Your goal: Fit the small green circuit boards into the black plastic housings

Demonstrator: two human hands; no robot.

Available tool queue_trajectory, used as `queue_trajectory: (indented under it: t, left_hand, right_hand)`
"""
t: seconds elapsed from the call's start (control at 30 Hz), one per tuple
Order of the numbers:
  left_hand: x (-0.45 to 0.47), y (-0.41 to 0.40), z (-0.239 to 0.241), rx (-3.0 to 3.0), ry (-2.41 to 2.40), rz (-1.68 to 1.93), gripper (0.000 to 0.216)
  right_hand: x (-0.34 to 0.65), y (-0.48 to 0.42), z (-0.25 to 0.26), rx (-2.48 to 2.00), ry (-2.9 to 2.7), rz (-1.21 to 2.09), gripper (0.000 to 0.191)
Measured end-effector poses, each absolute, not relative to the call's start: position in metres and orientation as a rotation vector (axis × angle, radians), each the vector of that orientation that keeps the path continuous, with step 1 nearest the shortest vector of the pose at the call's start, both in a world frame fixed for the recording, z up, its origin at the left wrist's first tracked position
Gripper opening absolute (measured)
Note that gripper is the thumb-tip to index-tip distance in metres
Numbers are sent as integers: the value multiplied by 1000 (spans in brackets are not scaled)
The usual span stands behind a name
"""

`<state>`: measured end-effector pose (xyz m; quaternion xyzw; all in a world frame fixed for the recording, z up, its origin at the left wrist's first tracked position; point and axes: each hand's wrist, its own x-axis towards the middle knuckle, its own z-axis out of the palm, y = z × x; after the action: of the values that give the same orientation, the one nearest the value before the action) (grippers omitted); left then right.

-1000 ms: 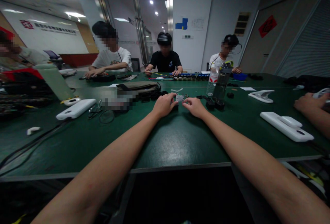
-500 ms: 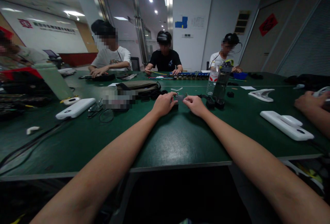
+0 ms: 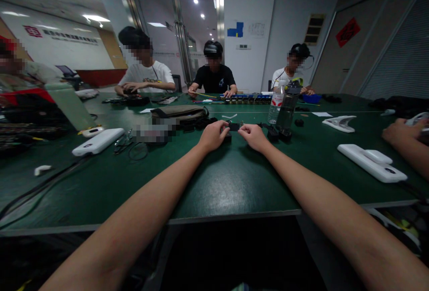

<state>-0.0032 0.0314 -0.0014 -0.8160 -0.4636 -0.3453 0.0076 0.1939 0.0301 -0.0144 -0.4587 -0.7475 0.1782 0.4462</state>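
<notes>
Black part (image 3: 233,126) pinched between hands (image 3: 212,135) (image 3: 254,137) (dark bottle (image 3: 285,110) just right).

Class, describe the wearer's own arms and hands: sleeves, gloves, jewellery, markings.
The left forearm and right forearm are bare, with no sleeve in view. The left hand and right hand wear no gloves. No watch, band, ring or marking shows.

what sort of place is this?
Probably a shared assembly room in an office: a long green worktable, seated people working along it, glass doors behind. The left hand and right hand pinch a small dark part.
</notes>
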Motion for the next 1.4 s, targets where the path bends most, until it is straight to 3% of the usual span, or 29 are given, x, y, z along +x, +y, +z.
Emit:
queue_trajectory:
  t: [1.4]
  left_hand:
    - [-3, 35, -4, -2649, -1327, -1289, 22]
  right_hand:
    - [191, 26, -11, -1070, -1682, 680, 19]
